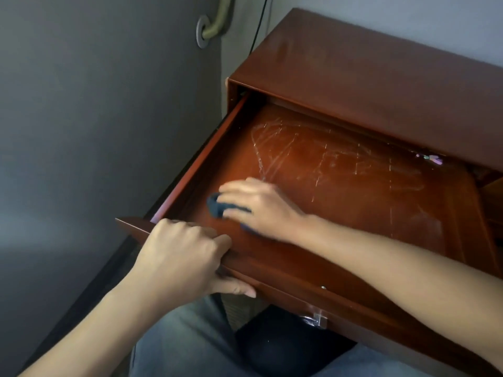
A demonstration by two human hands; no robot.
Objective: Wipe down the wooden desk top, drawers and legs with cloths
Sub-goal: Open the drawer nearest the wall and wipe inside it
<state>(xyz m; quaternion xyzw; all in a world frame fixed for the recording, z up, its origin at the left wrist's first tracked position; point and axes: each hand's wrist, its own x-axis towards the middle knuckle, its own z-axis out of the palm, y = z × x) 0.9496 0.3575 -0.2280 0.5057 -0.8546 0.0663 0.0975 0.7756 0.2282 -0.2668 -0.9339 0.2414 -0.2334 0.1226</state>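
A reddish-brown wooden table (381, 85) is seen from above, set against a pale wall, with a grey wall surface to its left. Its wide drawer (353, 186) is pulled out towards the viewer. The glossy drawer bottom is marked by many fine pale scratches and streaks, and a small purple and white scrap (432, 158) lies at its far right, just under the table edge.

A dark blue cloth (216, 208) is pressed flat onto the near left part of the drawer bottom by the right hand (258, 210); its fingers are laid out nearly straight over the cloth, which shows beyond the fingertips and under the palm. The motion blur leaves the cloth's outline unclear.

The drawer's front panel is gripped at its left end by the left hand (185, 257), the fingers curled over the top edge and the thumb held beneath it.

On the grey wall a curved olive-coloured handle (217, 23) with a round grey base is fixed, and a thin dark cable (260, 25) hangs beside the table's far left corner. Blue jeans (185, 346) are visible below the drawer, with a dark floor between the knees
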